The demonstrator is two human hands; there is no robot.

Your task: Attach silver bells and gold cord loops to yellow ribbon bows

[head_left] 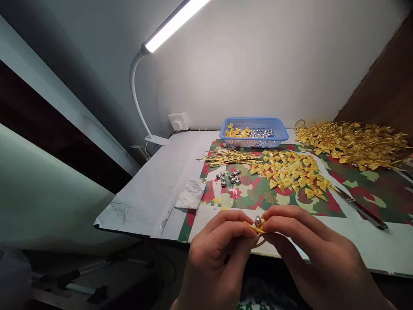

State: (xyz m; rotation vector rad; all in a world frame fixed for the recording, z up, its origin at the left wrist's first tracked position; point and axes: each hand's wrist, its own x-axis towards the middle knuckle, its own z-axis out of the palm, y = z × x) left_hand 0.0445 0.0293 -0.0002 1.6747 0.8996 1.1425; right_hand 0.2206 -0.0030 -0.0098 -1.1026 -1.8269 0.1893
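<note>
Just over the table's front edge, my left hand [222,254] and my right hand [312,249] meet with pinched fingers. Between them is a yellow ribbon bow [256,228] carrying a silver jingle bell [257,221]. A loop of gold cord [260,243] hangs below it. Fingertips of both hands grip the bow, one on each side, and cover much of it. Beyond my hands lie several loose silver bells [223,182], a bundle of gold cords [230,157] and a spread of yellow bows [290,170].
A blue basket [254,144] with bows and bells stands against the wall. Finished gold cord pieces form a heap [355,142] at the right, near a metal tool [361,209], perhaps scissors or tweezers. Crumpled white paper [191,193] lies left of the bells, and a lamp [137,90] arches above.
</note>
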